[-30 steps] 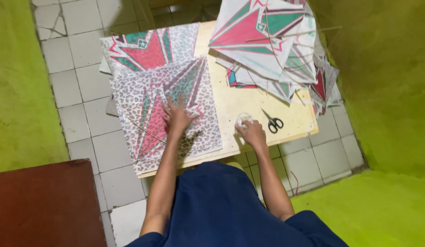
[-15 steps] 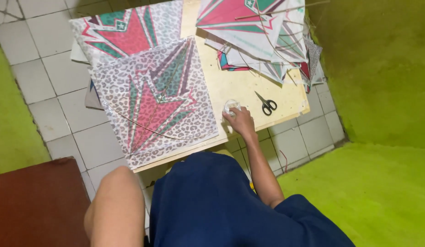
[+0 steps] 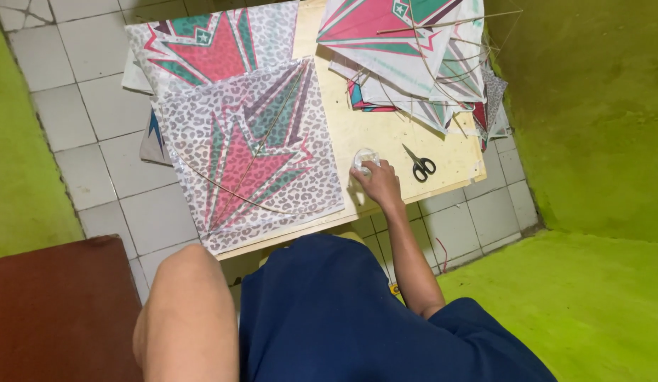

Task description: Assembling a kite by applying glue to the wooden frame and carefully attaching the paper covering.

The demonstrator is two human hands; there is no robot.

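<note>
Head view: the right hand (image 3: 377,185) grips a small clear round container (image 3: 364,160), contents unclear, on the pale wooden table (image 3: 371,127) beside black scissors (image 3: 419,165). A leopard-print kite (image 3: 252,152) lies left; more kites (image 3: 414,49) are stacked behind. The left hand is out of view.

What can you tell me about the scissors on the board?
The scissors are small, with black loop handles and thin grey metal blades. They lie flat on the pale wooden board, shut or nearly so, tips pointing up and left toward the kite pile, handles toward the board's near edge. Nothing touches them. The right hand rests just to their left on a small clear round tub, with a gap between hand and scissors.
</note>
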